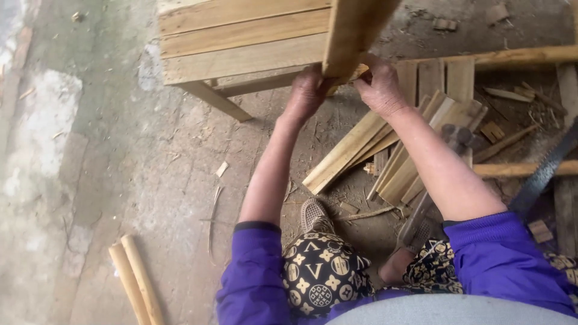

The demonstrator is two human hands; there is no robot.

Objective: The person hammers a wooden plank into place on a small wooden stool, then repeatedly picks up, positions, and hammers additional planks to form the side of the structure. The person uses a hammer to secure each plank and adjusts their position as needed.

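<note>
Both of my hands grip the lower end of a light wooden board (352, 30) that stands nearly upright and runs out of the top of the view. My left hand (308, 93) clasps its left edge and my right hand (379, 89) its right edge. The board's end is held just in front of a low wooden bench (241, 36) made of pale slats. My purple sleeves and patterned trousers fill the bottom of the view.
A heap of split wooden slats (391, 150) lies on the dirt floor under my right arm. A hammer (445, 162) rests on them and a saw blade (545, 171) lies at the right. Two round sticks (135, 286) lie at the bottom left.
</note>
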